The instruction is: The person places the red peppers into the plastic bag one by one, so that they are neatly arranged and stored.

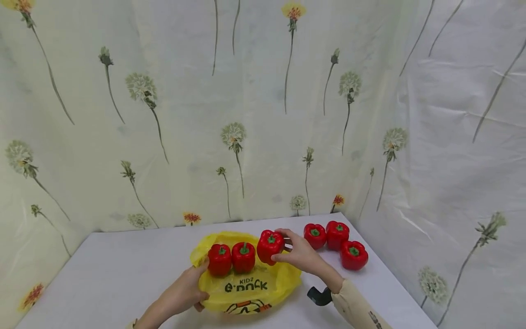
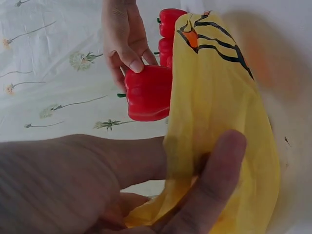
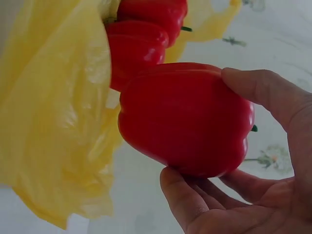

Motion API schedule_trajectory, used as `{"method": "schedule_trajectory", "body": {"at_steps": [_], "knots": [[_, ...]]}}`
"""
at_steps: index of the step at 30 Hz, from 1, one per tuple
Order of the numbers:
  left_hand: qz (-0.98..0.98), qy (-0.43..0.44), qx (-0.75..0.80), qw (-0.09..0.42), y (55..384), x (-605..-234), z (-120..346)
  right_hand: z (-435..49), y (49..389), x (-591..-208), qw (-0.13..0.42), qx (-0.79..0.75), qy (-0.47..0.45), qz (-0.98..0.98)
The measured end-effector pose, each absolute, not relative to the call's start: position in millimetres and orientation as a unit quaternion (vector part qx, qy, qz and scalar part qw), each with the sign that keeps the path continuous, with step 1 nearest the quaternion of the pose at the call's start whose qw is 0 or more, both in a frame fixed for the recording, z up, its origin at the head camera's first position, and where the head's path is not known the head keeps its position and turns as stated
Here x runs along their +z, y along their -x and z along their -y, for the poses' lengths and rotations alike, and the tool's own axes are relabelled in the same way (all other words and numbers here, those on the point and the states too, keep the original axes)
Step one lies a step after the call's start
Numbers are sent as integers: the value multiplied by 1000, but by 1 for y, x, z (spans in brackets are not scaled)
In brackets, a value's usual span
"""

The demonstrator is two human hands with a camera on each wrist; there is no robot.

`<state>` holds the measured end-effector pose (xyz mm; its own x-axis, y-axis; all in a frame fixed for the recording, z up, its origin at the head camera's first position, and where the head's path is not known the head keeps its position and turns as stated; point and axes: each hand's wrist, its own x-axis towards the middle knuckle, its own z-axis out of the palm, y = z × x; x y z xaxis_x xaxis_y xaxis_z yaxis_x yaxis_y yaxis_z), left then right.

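My right hand (image 1: 302, 253) grips a red bell pepper (image 1: 270, 247) between thumb and fingers, over the right part of a yellow plastic bag (image 1: 246, 299). The right wrist view shows this pepper (image 3: 185, 119) beside the bag's rim, its green stem toward the palm. Two more red bell peppers (image 1: 219, 260) (image 1: 244, 257) sit side by side in the bag's mouth. At the bag's left edge, my left hand (image 1: 186, 290) holds the thin plastic. In the left wrist view its thumb (image 2: 222, 175) lies on the outside of the bag, with other fingers behind the film.
Right of the bag, several red bell peppers (image 1: 337, 235) are grouped near the table's right edge. A black curved object (image 1: 319, 296) lies beside the right forearm. The white table (image 1: 123, 274) meets a flowered cloth (image 1: 185, 114) at the back and right.
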<state>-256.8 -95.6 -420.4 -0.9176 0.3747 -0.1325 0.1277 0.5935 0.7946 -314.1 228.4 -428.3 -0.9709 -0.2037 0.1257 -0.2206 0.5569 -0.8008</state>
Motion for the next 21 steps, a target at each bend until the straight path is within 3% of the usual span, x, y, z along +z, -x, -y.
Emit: {"method": "schedule_trajectory", "body": {"at_steps": [9, 21], "knots": [[-886, -133, 423, 138, 256, -426, 102, -227, 317, -438, -2, 441, -127, 889], [-859, -184, 459, 131, 256, -428, 103, -231, 323, -442, -37, 403, -157, 901]]}}
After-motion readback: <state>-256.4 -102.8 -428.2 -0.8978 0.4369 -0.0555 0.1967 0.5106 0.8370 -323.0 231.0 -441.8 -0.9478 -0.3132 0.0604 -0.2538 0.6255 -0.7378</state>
